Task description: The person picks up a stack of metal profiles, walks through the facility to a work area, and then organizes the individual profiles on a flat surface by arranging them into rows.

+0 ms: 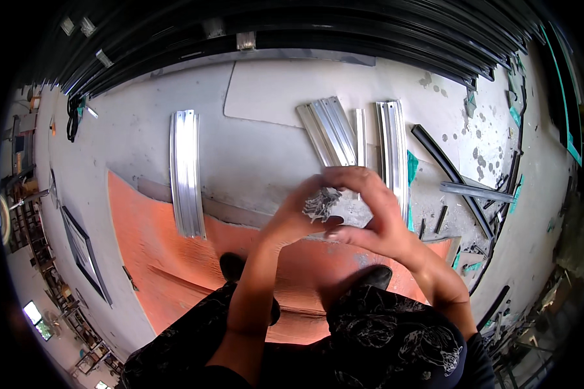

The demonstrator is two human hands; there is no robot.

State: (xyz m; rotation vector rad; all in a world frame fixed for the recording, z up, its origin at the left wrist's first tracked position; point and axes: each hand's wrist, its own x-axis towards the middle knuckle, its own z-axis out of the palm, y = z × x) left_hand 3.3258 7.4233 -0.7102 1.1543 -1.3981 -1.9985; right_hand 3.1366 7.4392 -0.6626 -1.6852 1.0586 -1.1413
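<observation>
My left hand (292, 217) and right hand (370, 211) pinch a small silvery metal piece (321, 204), perhaps crumpled, above the aluminium profiles (334, 133) on the floor.

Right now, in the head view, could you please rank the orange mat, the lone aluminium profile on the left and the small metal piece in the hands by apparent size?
1. orange mat
2. lone aluminium profile
3. small metal piece; it looks smallest even though it is nearest the camera.

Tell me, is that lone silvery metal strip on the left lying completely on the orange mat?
No, the silvery strip lies mostly on the grey floor; only its near end overlaps the orange mat.
</observation>
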